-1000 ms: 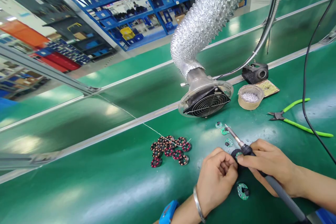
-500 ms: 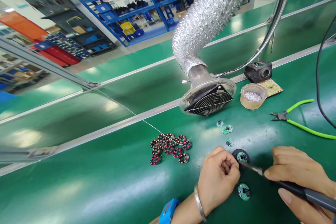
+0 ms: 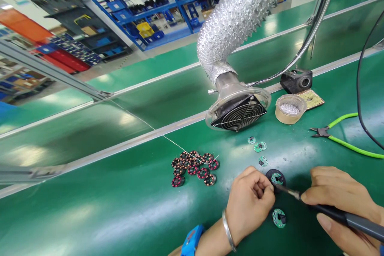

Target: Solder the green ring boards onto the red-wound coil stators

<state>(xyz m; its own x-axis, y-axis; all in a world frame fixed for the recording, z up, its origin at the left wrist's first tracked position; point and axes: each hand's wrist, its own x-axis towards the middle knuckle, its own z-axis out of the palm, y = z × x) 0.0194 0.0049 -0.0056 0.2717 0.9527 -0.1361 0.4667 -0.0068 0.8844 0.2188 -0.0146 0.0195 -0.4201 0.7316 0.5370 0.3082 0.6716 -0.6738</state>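
Observation:
My right hand (image 3: 345, 204) is closed round the handle of a soldering iron (image 3: 336, 214). Its tip rests at the left edge of a small round green circuit board (image 3: 277, 178) seated on a dark disc (image 3: 281, 188). Beside that disc my left hand (image 3: 250, 200) is pinched, fingertips against its edge and close to the iron's tip; what the fingers hold is hidden. A second round circuit board (image 3: 279, 218) lies just below. Several smaller boards (image 3: 263, 161) lie above the disc.
Copper-wound ring coils (image 3: 193, 167) sit in a cluster to the left, a thin solder wire (image 3: 177, 146) across them. Overhead hangs a fume extractor (image 3: 240, 114). Behind stand a tub of metallic bits (image 3: 288, 116) and an iron holder (image 3: 295, 82). Green-handled cutters (image 3: 322, 132) lie right.
Almost nothing differs. The view shifts very slightly, while both hands and the soldering iron stay at the same board.

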